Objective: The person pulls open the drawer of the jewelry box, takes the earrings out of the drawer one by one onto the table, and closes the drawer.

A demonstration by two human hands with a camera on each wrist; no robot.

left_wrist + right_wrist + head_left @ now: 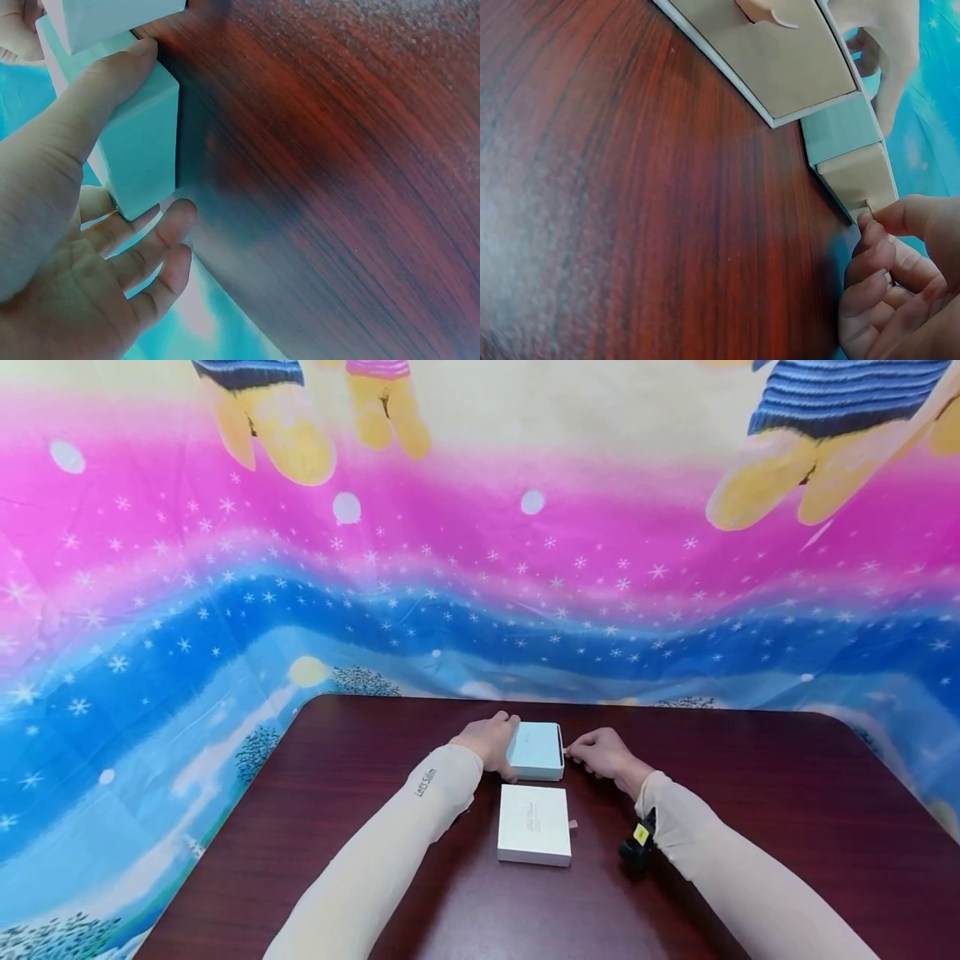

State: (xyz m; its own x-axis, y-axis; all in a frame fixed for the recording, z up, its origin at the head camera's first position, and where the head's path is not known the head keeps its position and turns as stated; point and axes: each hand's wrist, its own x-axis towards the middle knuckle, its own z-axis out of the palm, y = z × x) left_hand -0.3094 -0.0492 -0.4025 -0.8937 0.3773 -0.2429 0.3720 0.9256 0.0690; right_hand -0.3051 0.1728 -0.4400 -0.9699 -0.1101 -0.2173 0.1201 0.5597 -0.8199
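A light-green drawer box (536,752) lies flat toward the back of the table. My left hand (489,742) grips its left end, thumb on the near side and fingers round the far edge, as the left wrist view shows. At the box's right end, my right hand (602,752) pinches the small ribbon pull tab (868,205) between thumb and forefinger. The tan drawer front (855,178) sits about level with the sleeve's edge. Nearer to me is a white drawer box (534,824) with printed lettering, its own ribbon tab (573,824) sticking out to the right. Neither hand holds that one.
Both boxes rest on a dark reddish-brown table (360,752) with rounded corners. A patterned cloth backdrop (480,568) in pink and blue hangs behind its far edge. A black wrist device (637,847) hangs below the right sleeve.
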